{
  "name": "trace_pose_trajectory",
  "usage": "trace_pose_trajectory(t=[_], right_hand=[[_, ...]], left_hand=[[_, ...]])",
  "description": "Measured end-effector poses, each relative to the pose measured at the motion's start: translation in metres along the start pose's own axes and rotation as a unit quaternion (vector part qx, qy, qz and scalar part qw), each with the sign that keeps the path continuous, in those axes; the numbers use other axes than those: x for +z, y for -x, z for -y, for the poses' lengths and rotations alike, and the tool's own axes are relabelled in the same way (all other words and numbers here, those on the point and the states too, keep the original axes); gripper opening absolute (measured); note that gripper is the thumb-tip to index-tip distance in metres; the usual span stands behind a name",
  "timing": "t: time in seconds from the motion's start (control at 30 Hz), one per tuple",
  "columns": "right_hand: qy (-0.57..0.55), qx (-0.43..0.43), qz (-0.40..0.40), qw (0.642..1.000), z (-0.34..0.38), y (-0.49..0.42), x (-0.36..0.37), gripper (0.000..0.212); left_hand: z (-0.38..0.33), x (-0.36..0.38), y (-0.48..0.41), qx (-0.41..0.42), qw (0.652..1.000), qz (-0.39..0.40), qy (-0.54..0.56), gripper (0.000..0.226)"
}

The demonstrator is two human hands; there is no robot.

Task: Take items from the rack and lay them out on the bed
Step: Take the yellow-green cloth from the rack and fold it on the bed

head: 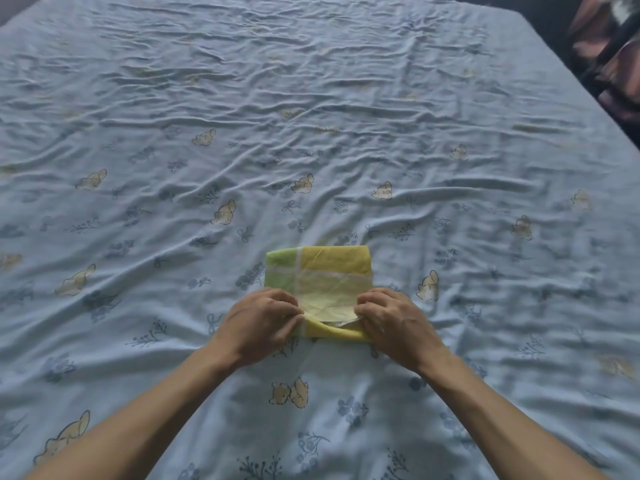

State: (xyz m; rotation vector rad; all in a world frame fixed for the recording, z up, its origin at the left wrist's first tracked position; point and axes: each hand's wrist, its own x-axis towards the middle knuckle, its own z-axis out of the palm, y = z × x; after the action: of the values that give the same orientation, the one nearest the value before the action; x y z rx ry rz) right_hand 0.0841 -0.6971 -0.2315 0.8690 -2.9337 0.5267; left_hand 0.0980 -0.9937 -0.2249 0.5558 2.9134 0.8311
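Observation:
A small folded cloth [322, 275], yellow and green with pale stripes, lies on the bed [311, 116] near its front middle. My left hand [259, 323] pinches the cloth's near left corner. My right hand [394, 323] pinches its near right corner. Between the two hands the upper layer of the near edge is lifted a little, and a darker yellow layer shows below it. The far part of the cloth rests flat on the sheet. No rack is in view.
The bed wears a wrinkled light-blue sheet printed with small cream animals and blue flowers. Its right edge [588, 98] runs diagonally at the upper right. Beyond that edge lies dark patterned fabric [616, 53].

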Motion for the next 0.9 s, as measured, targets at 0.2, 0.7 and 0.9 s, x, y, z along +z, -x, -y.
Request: trace_pose_trajectory(t=[0.2,0.7,0.9], right_hand=[[-0.037,0.036,-0.007,0.999,0.003,-0.005,-0.005,0.015],[-0.005,0.024,-0.017,1.0,0.0,-0.02,-0.024,0.016],[-0.052,0.037,-0.015,0.998,-0.011,-0.047,-0.04,0.02]], left_hand=[[-0.002,0.001,-0.003,-0.069,0.994,-0.023,0.085,0.034],[0.0,0.008,0.0,0.026,0.993,-0.075,-0.085,0.02],[0.017,-0.036,-0.039,-0.005,0.995,-0.095,0.024,0.013]])
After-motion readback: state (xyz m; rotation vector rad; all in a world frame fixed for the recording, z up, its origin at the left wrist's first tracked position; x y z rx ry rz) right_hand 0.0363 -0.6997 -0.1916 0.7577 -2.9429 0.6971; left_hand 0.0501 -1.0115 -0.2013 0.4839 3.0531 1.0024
